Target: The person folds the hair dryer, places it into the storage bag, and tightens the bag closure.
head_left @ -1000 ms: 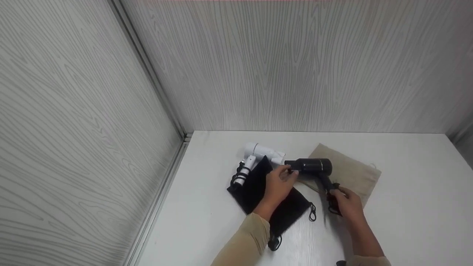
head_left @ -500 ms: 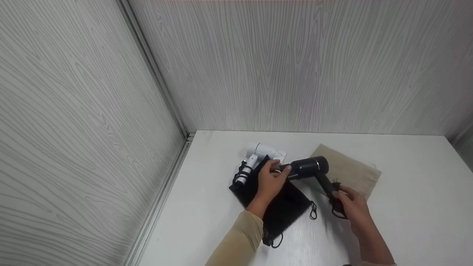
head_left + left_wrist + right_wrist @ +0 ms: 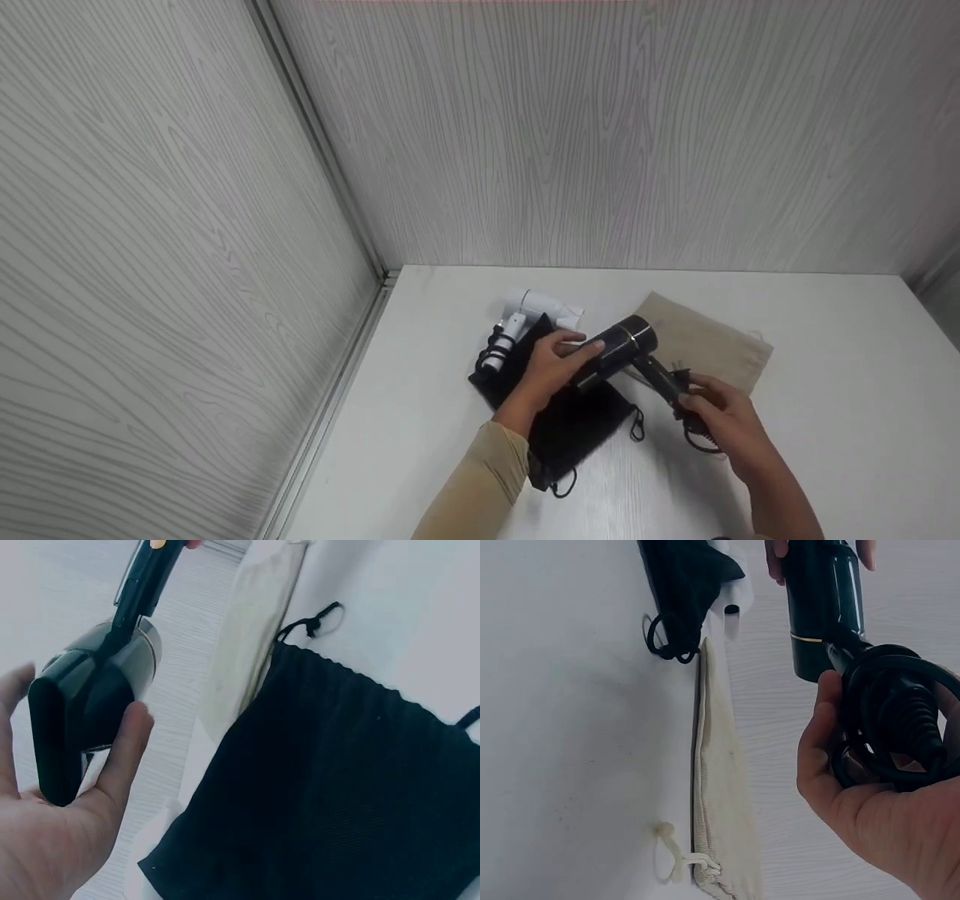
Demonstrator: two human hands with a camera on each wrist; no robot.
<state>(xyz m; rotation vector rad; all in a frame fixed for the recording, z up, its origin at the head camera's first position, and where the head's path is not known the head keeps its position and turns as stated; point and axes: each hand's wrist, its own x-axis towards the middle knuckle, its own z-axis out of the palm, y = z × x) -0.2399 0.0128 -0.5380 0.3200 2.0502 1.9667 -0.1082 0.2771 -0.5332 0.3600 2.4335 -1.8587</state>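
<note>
A black hair dryer (image 3: 628,341) with a thin gold band is held up in both my hands, tilted, above the table. My left hand (image 3: 546,371) grips its nozzle end, thumb on one side and fingers on the other, as the left wrist view shows. My right hand (image 3: 729,416) holds the handle's lower end, where the black cord (image 3: 877,667) is looped in a bundle. Below the dryer lies a flat black drawstring pouch (image 3: 574,431). A beige cloth drawstring pouch (image 3: 705,341) lies flat behind the right hand.
A white hair dryer (image 3: 538,304) lies beyond the black pouch, its handle (image 3: 497,352) wrapped with black cord. The white table (image 3: 832,390) meets a grey wood-grain panel (image 3: 600,150) at the back. Another such panel (image 3: 150,262) stands on the left.
The black hair dryer has turned, its nozzle end swinging towards me and its handle moving slightly right. My left hand has shifted left, and my right hand a little right.
</note>
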